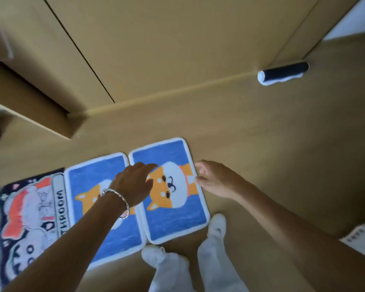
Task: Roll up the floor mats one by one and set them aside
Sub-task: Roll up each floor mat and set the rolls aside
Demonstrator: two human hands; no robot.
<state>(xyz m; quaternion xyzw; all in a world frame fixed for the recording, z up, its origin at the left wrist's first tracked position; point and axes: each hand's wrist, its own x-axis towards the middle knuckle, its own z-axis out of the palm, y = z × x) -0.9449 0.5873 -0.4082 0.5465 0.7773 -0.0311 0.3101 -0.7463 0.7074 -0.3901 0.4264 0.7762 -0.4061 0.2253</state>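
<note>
Left hand point(135, 184), right hand point(215, 178), fingers relaxed, two dog mats point(86, 178) point(177, 216), one rolled mat point(282, 73)

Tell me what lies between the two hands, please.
In the head view, the right blue dog mat lies flat between the left hand and the right hand.

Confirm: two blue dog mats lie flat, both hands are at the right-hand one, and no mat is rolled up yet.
Wrong on the last point: the head view shows one rolled mat at far right. The rest holds: left blue mat and right blue mat lie flat, left hand and right hand at the latter.
</note>
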